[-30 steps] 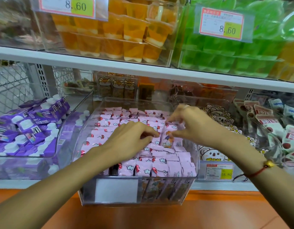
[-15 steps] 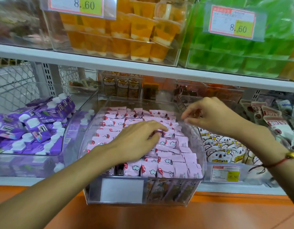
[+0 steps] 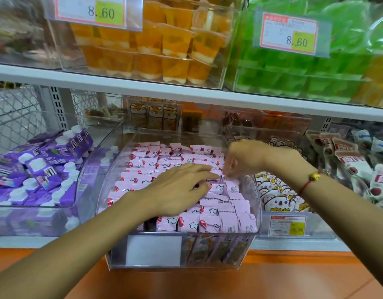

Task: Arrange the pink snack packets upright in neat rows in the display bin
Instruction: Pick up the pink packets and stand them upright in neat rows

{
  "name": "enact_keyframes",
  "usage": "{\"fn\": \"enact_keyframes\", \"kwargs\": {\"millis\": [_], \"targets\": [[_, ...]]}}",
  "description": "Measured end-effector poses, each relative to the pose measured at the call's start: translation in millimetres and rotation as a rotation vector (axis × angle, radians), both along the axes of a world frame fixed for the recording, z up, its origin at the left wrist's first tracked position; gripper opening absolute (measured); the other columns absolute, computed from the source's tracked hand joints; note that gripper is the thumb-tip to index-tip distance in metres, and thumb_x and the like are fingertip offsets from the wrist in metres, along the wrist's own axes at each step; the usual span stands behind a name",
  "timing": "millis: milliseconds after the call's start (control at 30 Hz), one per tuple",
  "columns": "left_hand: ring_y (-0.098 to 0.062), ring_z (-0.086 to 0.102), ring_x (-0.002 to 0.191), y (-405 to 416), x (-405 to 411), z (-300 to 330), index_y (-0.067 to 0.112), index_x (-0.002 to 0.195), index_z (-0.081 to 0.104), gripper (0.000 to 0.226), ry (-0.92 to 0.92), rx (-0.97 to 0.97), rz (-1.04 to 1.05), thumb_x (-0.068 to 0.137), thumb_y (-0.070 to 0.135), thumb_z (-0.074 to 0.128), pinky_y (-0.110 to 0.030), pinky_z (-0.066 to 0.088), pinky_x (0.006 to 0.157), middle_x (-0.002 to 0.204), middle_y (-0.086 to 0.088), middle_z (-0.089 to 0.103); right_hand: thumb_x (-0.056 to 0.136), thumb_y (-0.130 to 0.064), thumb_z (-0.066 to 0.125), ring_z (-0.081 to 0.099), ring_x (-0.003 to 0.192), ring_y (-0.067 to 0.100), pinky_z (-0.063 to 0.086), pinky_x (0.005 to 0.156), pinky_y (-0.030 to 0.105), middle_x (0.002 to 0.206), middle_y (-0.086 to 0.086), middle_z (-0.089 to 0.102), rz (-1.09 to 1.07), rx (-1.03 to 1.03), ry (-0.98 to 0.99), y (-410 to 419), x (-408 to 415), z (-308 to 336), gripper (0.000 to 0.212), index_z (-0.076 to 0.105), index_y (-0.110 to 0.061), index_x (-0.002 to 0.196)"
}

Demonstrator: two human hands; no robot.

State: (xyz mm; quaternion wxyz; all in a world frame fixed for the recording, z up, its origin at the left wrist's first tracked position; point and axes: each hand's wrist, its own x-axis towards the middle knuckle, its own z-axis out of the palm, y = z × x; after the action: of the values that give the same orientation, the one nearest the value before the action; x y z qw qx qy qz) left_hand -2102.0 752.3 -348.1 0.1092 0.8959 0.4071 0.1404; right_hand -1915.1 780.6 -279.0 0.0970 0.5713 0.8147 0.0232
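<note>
A clear plastic display bin (image 3: 246, 244) stands on the lower shelf, packed with rows of pink snack packets (image 3: 147, 162) standing upright. My left hand (image 3: 179, 188) lies flat on the packets in the middle of the bin, fingers straight and pointing right. My right hand (image 3: 248, 158) hovers over the bin's right side, its blurred fingertips reaching down to the packets near the right wall. Whether those fingers pinch a packet cannot be made out.
A bin of purple pouches (image 3: 42, 167) sits to the left, a bin of bear-print packs (image 3: 279, 193) to the right. Orange jelly cups (image 3: 164, 46) and green jelly cups (image 3: 294, 67) fill the shelf above. An orange ledge (image 3: 207, 283) runs in front.
My left hand flattened from a curled grip and now presses on the packets. My right hand lifted off the packets, swung right, then dipped its fingers back toward the right-hand row.
</note>
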Motion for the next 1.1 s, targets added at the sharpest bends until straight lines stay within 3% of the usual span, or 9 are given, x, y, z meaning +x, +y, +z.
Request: {"fn": "enact_keyframes", "kwargs": {"millis": [100, 233, 367, 467, 700, 833, 900, 1000, 1100], "targets": [[-0.009, 0.027, 0.136, 3.6, 5.3, 3.1, 0.043, 0.141, 0.034, 0.042, 0.001, -0.039, -0.014, 0.100, 0.040, 0.029, -0.033, 0.028, 0.108, 0.151, 0.014, 0.031, 0.078, -0.021, 0.075, 0.060, 0.088, 0.015, 0.050, 0.074, 0.028, 0.095, -0.007, 0.069, -0.038, -0.067, 0.006, 5.7, 0.0, -1.0, 0.022, 0.074, -0.028, 0.098], [-0.014, 0.033, 0.131, 3.8, 16.4, 5.6, 0.045, 0.138, 0.039, 0.040, 0.049, -0.071, -0.056, 0.099, 0.042, 0.029, -0.027, 0.025, 0.094, 0.148, 0.014, 0.036, 0.077, -0.027, 0.074, 0.054, 0.077, 0.010, 0.032, 0.053, 0.018, 0.075, -0.014, 0.059, 0.050, 0.102, 0.008, -1.7, 1.4, -4.6, 0.018, 0.074, -0.034, 0.093], [-0.016, 0.032, 0.131, 5.1, 17.0, 7.5, 0.049, 0.137, 0.038, 0.039, 0.109, -0.081, -0.044, 0.099, 0.044, 0.026, -0.033, 0.027, 0.100, 0.147, 0.010, 0.036, 0.082, -0.021, 0.066, 0.057, 0.087, 0.014, 0.036, 0.066, 0.024, 0.098, -0.005, 0.066, 0.081, 0.191, 0.122, -6.7, 7.9, -10.3, 0.016, 0.074, -0.022, 0.096], [-0.016, 0.027, 0.132, 3.4, 14.9, 6.1, 0.051, 0.139, 0.032, 0.040, 0.140, -0.079, -0.062, 0.099, 0.045, 0.024, -0.033, 0.023, 0.102, 0.149, 0.008, 0.032, 0.088, -0.017, 0.057, 0.059, 0.094, 0.018, 0.046, 0.075, 0.030, 0.100, 0.001, 0.065, 0.071, 0.254, 0.206, -9.3, 10.5, -16.0, 0.013, 0.069, -0.014, 0.091], [-0.010, 0.027, 0.134, 3.1, 13.5, 2.6, 0.050, 0.138, 0.035, 0.040, 0.087, -0.106, -0.064, 0.100, 0.047, 0.024, -0.030, 0.023, 0.103, 0.151, 0.013, 0.031, 0.096, -0.012, 0.049, 0.056, 0.067, 0.008, 0.044, 0.063, 0.024, 0.092, 0.002, 0.064, -0.053, 0.658, 0.853, -24.4, 14.1, -20.8, 0.008, 0.056, -0.014, 0.098], [-0.010, 0.057, 0.104, -2.7, 11.6, 9.5, 0.042, 0.117, 0.057, 0.025, -0.371, -0.153, 0.069, 0.095, 0.044, 0.045, -0.034, 0.048, 0.087, 0.126, 0.010, 0.058, 0.096, -0.009, 0.047, 0.051, 0.072, 0.005, 0.043, 0.068, 0.021, 0.088, -0.005, 0.059, -0.080, 0.939, 1.254, -41.1, 13.2, -19.5, 0.008, 0.054, -0.012, 0.100], [-0.006, 0.055, 0.107, -3.0, 9.4, 17.2, 0.039, 0.116, 0.050, 0.035, -0.588, -0.148, 0.164, 0.084, 0.053, 0.057, -0.040, 0.050, 0.089, 0.122, 0.015, 0.053, 0.097, -0.011, 0.047, 0.051, 0.072, 0.005, 0.046, 0.070, 0.024, 0.086, -0.008, 0.057, -0.151, 0.890, 1.428, -46.2, 10.6, -19.1, 0.006, 0.052, -0.013, 0.099], [0.004, 0.051, 0.108, -8.8, 11.7, 23.4, 0.041, 0.128, 0.038, 0.065, -0.689, -0.149, 0.113, 0.071, 0.061, 0.062, -0.025, 0.049, 0.087, 0.124, 0.021, 0.047, 0.097, -0.013, 0.048, 0.059, 0.070, 0.002, 0.051, 0.070, 0.021, 0.085, -0.003, 0.062, -0.258, 0.620, 1.650, -50.1, 4.6, -21.2, 0.006, 0.054, -0.013, 0.096], [0.011, 0.053, 0.102, -11.1, 13.2, 22.7, 0.039, 0.121, 0.050, 0.041, -0.722, -0.085, 0.041, 0.083, 0.040, 0.066, -0.007, 0.047, 0.076, 0.114, 0.028, 0.057, 0.098, -0.011, 0.048, 0.066, 0.067, 0.000, 0.052, 0.061, 0.012, 0.086, 0.003, 0.067, -0.299, 0.330, 1.814, -52.9, -0.6, -19.6, 0.013, 0.058, -0.005, 0.103]]}}
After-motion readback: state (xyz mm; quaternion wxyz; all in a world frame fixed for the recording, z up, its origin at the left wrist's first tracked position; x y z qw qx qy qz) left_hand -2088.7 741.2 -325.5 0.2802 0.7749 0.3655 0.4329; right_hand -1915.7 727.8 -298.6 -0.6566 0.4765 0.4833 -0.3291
